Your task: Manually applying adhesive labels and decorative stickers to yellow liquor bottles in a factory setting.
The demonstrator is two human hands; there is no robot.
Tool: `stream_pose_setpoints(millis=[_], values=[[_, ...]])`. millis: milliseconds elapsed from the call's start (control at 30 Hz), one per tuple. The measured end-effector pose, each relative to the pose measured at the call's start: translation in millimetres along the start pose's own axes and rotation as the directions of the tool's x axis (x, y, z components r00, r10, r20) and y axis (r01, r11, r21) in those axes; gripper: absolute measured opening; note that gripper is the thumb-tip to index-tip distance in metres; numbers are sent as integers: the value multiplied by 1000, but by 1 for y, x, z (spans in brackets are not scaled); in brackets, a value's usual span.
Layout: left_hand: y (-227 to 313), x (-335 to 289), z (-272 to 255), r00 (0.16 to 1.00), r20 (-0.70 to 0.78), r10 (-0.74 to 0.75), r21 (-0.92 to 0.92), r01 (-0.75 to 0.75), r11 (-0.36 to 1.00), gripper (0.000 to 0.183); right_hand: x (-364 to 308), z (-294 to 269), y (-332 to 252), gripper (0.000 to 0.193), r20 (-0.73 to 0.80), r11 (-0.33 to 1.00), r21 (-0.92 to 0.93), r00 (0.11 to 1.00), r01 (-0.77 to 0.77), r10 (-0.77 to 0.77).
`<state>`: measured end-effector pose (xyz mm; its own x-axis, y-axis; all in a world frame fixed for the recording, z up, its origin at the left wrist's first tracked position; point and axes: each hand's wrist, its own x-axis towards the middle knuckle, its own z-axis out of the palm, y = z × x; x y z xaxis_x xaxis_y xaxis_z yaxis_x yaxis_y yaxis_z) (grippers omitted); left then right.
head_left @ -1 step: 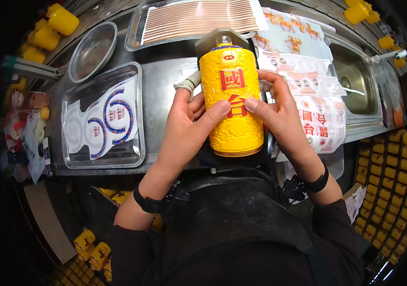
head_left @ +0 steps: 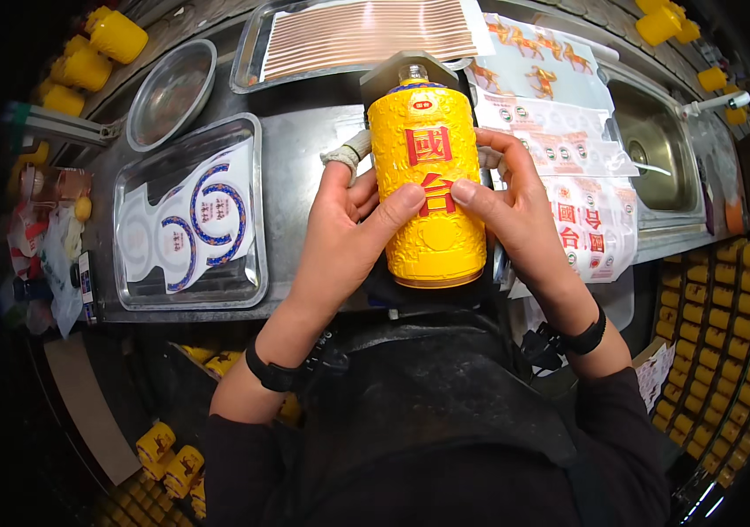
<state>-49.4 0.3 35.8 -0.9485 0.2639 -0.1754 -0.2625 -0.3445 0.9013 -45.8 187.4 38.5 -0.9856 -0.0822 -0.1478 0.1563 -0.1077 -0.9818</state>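
Observation:
A yellow embossed bottle (head_left: 436, 241) with a bare clear neck lies tilted in front of me, its neck pointing away. Large red characters (head_left: 428, 147) run down its front below a small red oval emblem. My left hand (head_left: 353, 228) grips its left side, and its thumb presses beside the lower character. On the other side my right hand (head_left: 511, 198) holds it, the thumb tip touching that same character. Some fingers of both hands wear pale finger covers (head_left: 347, 153). The fingertips behind the bottle are hidden. A dark angular support (head_left: 449, 77) shows behind the bottle's neck.
To the left lies a clear tray (head_left: 256, 220) with blue-banded decals; a metal bowl (head_left: 137, 123) stands behind it. Another tray (head_left: 243, 75) holds a striped sheet. Decal sheets (head_left: 616, 211) cover the right side, beside a sink (head_left: 656, 158). Yellow bottles (head_left: 717, 342) fill racks at lower right.

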Motion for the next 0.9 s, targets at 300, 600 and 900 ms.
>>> stream_pose_setpoints(millis=[300, 600, 900], values=[[3, -1, 0, 1000, 15, -22, -13, 23, 1000, 67, -1, 1, -2, 64, -1, 999, -31, 1000, -6, 6], [-3, -1, -4, 1000, 30, -4, 29, 3, 1000, 73, -4, 4, -3, 69, -13, 998, -47, 999, -41, 40], [-4, 1, -5, 1000, 27, 7, 54, -8, 998, 70, -2, 2, -2, 67, 3, 999, -45, 1000, -23, 24]])
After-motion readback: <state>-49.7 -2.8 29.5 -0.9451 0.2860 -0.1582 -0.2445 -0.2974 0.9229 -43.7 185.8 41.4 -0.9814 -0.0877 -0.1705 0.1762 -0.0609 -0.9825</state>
